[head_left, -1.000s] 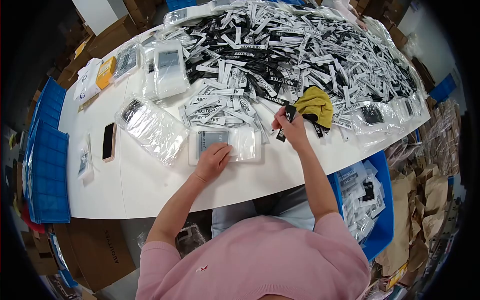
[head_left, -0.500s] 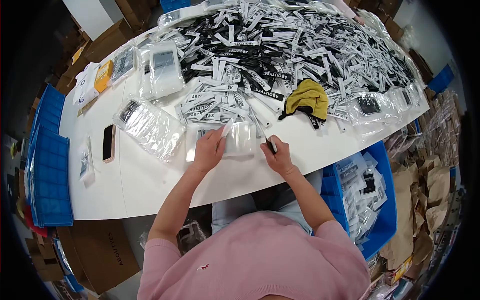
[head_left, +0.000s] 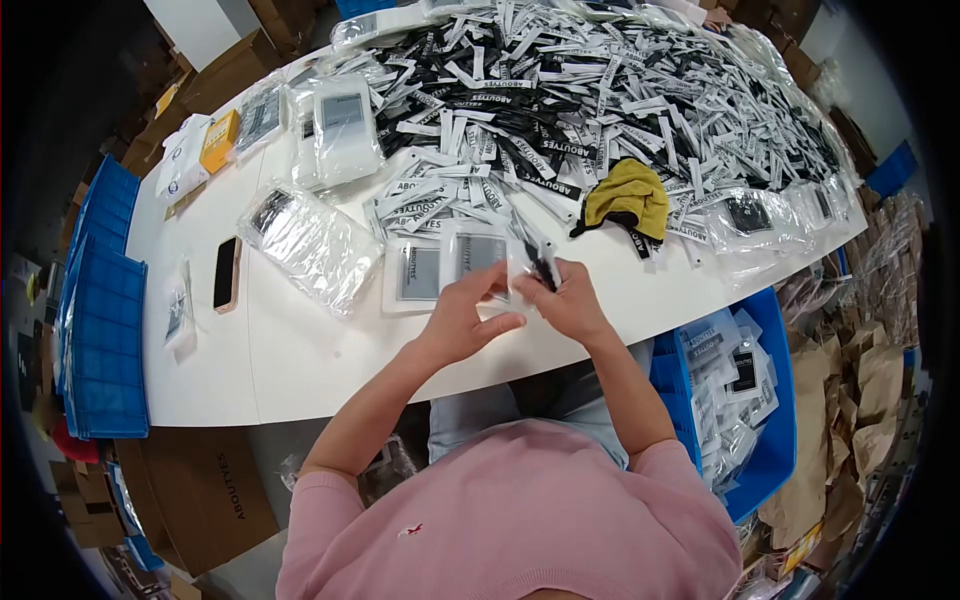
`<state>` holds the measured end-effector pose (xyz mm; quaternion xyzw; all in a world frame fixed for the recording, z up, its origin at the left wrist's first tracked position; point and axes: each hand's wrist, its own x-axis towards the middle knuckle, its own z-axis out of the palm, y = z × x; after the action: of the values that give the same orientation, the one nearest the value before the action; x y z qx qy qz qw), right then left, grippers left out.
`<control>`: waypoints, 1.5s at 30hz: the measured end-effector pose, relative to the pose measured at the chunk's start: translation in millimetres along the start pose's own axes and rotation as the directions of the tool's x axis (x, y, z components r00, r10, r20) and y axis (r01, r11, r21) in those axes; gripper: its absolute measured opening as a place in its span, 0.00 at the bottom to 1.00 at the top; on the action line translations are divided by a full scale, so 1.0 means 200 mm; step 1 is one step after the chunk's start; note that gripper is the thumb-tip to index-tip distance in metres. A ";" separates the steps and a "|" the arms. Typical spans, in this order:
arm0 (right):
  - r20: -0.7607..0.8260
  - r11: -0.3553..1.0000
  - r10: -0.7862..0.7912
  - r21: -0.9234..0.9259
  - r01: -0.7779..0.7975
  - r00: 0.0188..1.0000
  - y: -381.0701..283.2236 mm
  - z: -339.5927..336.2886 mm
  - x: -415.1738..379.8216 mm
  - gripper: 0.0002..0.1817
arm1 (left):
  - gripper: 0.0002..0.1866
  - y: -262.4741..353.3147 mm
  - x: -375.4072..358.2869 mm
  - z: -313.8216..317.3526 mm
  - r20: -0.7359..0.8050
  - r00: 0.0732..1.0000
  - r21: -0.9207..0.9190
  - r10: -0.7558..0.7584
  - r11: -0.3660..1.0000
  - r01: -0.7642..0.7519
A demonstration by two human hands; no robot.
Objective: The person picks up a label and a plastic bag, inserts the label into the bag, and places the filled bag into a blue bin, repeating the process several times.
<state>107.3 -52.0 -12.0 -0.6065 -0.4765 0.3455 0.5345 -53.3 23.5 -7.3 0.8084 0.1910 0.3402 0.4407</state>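
Note:
My right hand (head_left: 574,303) is closed on black-and-white strip packets (head_left: 541,262), which point up and away from me; clear plastic seems to overlap them. Close beside it, my left hand (head_left: 468,312) has its thumb stretched out and apart from its fingers. Those fingertips are at the lower edge of a clear plastic bag with a grey printed panel (head_left: 480,252). Another grey-panelled bag (head_left: 416,272) lies flat to its left. Beyond both hands, loose white strip packets (head_left: 425,205) printed ABOUTYES spread over the white table (head_left: 330,375).
A large heap of black and white strips (head_left: 600,90) covers the far side. A yellow cloth (head_left: 628,198), a stack of clear bags (head_left: 312,245) and a phone (head_left: 227,274) lie around. A blue bin (head_left: 775,440) of filled bags stands at right. Another person's hand (head_left: 717,18) shows at the far edge.
My hands have come together: the right moved inward with the strip, and the left moved right with its thumb spreading. The grey panels of the bags now show more fully.

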 end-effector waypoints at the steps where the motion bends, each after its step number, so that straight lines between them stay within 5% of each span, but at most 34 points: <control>1: 0.039 0.976 -0.172 -0.133 0.175 0.984 -0.04 0.03 -0.02 0.10 | 0.18 0.01 0.00 -0.01 0.077 0.972 -0.079 -0.220 0.971 0.226; 2: 0.134 0.948 -0.227 -0.198 0.251 0.965 -0.10 0.03 -0.03 0.11 | 0.15 0.02 0.01 -0.02 0.165 0.892 -0.140 -0.422 0.885 0.444; 4: 0.101 0.963 -0.204 -0.157 0.218 0.974 -0.15 0.05 -0.04 0.11 | 0.11 0.00 0.02 -0.01 0.123 0.934 -0.232 -0.336 0.905 0.356; 6: 0.036 0.979 -0.191 -0.065 0.193 0.981 -0.09 0.06 -0.04 0.12 | 0.09 0.02 0.04 -0.01 0.174 0.857 -0.572 -0.485 0.659 0.488; 8: 0.049 0.998 -0.029 0.050 0.027 0.998 0.00 0.04 -0.02 0.08 | 0.08 0.03 0.06 0.00 0.189 0.855 -0.627 -0.483 0.611 0.484; 10: 0.055 0.997 -0.051 -0.059 0.054 0.997 -0.04 0.05 -0.01 0.06 | 0.09 0.02 0.07 0.02 0.017 0.967 -0.238 -0.254 0.938 0.251; 11: 0.044 0.924 -0.242 -0.294 0.244 0.969 -0.05 0.06 -0.02 0.07 | 0.08 0.01 0.08 -0.01 0.077 0.945 0.055 -0.319 0.947 0.316; 12: 0.075 0.762 -0.424 -0.509 0.400 0.903 -0.05 0.07 -0.02 0.09 | 0.08 0.00 0.08 -0.01 0.065 0.944 0.058 -0.323 0.946 0.319; 17: 0.154 0.701 -0.479 -0.525 0.482 0.864 -0.09 0.10 -0.08 0.12 | 0.08 -0.14 0.16 -0.03 0.006 0.985 -0.133 -0.173 0.976 0.172; 18: 0.106 0.721 -0.477 -0.521 0.457 0.873 -0.07 0.11 -0.06 0.11 | 0.10 -0.10 0.17 -0.04 0.007 0.983 0.053 -0.183 0.982 0.182; 21: 0.014 0.855 -0.389 -0.367 0.367 0.921 -0.10 0.10 -0.06 0.11 | 0.14 -0.06 0.19 -0.04 0.046 0.953 0.105 -0.299 0.950 0.293; 22: 0.007 0.855 -0.387 -0.372 0.361 0.922 -0.09 0.08 -0.06 0.11 | 0.19 -0.02 0.18 -0.06 0.169 0.923 0.083 -0.345 0.939 0.335; 25: -0.104 0.721 -0.543 -0.566 0.400 0.833 0.00 0.01 0.02 0.11 | 0.25 0.06 0.17 -0.08 -0.155 0.984 0.221 -0.085 0.968 0.118; 26: -0.110 0.721 -0.542 -0.571 0.394 0.833 0.02 0.01 0.03 0.11 | 0.25 0.06 0.18 -0.08 -0.148 0.986 0.218 -0.082 0.969 0.113; 28: -0.164 0.803 -0.429 -0.520 0.291 0.888 -0.01 0.03 0.05 0.13 | 0.28 0.06 0.21 -0.08 -0.166 0.914 0.451 0.371 0.853 -0.264; 31: -0.107 0.712 -0.585 -0.543 0.445 0.804 -0.09 0.08 0.02 0.14 | 0.31 0.03 0.24 -0.08 -0.221 0.927 0.461 0.303 0.870 -0.174; 33: -0.046 0.718 -0.540 -0.547 0.431 0.841 -0.05 0.10 0.01 0.14 | 0.31 0.05 0.23 -0.06 -0.240 0.941 0.397 0.239 0.909 -0.129; 35: -0.026 0.886 -0.210 -0.428 0.179 0.977 0.03 0.09 0.05 0.14 | 0.31 0.09 0.21 -0.04 -0.157 0.920 0.424 0.359 0.866 -0.266; 38: -0.043 0.943 -0.105 0.313 0.113 0.994 0.20 0.17 0.12 0.14 | 0.34 0.03 0.16 0.01 -0.044 0.897 0.470 0.439 0.802 -0.369; 39: 0.114 0.894 0.270 0.339 -0.293 0.956 -0.07 0.15 0.08 0.14 | 0.35 -0.02 0.18 0.00 -0.053 0.902 0.527 0.429 0.779 -0.340; 42: -0.013 0.988 -0.050 0.143 0.051 0.999 -0.13 0.26 -0.01 0.22 | 0.37 0.00 0.17 -0.07 -0.217 0.964 0.235 -0.155 0.950 0.205; 43: -0.050 0.980 -0.193 0.030 0.195 0.980 -0.02 0.30 0.01 0.29 | 0.36 0.00 0.16 -0.06 -0.189 0.982 0.302 0.020 0.953 0.039; 45: -0.057 0.991 -0.009 0.130 0.016 0.998 0.06 0.25 0.06 0.29 | 0.35 -0.04 0.12 -0.03 0.087 0.899 0.474 0.428 0.776 -0.416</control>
<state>66.9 -25.1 -31.8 -0.5770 -0.4414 0.3552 0.5883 -40.6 45.8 -3.1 0.9096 0.0893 0.3823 0.1358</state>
